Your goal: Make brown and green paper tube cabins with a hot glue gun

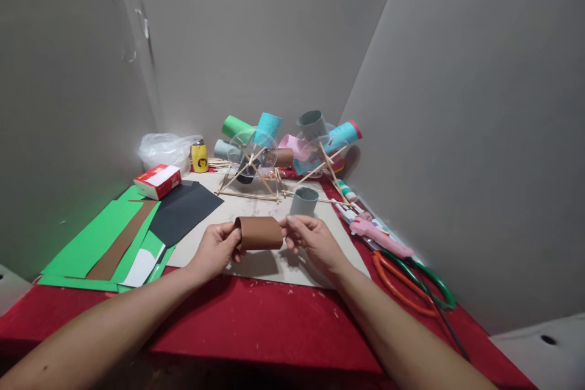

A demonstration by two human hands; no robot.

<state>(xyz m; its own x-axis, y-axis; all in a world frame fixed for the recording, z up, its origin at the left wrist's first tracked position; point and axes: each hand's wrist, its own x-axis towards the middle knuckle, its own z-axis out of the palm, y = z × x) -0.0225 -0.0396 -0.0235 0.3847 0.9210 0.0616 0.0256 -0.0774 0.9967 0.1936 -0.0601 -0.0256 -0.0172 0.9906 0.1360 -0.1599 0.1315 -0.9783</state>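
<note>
Centrally, low in the frame: left hand [218, 248] and right hand [311, 239] pinch opposite ends of a rolled brown paper tube [259, 233], grey cup [304, 201] just behind.

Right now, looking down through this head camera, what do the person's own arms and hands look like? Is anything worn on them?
Both arms are bare as far as the picture reaches: no sleeve covers the left forearm or the right forearm. The left hand and the right hand wear no gloves. No watch, bracelet or ring shows on the sides in view.
</note>
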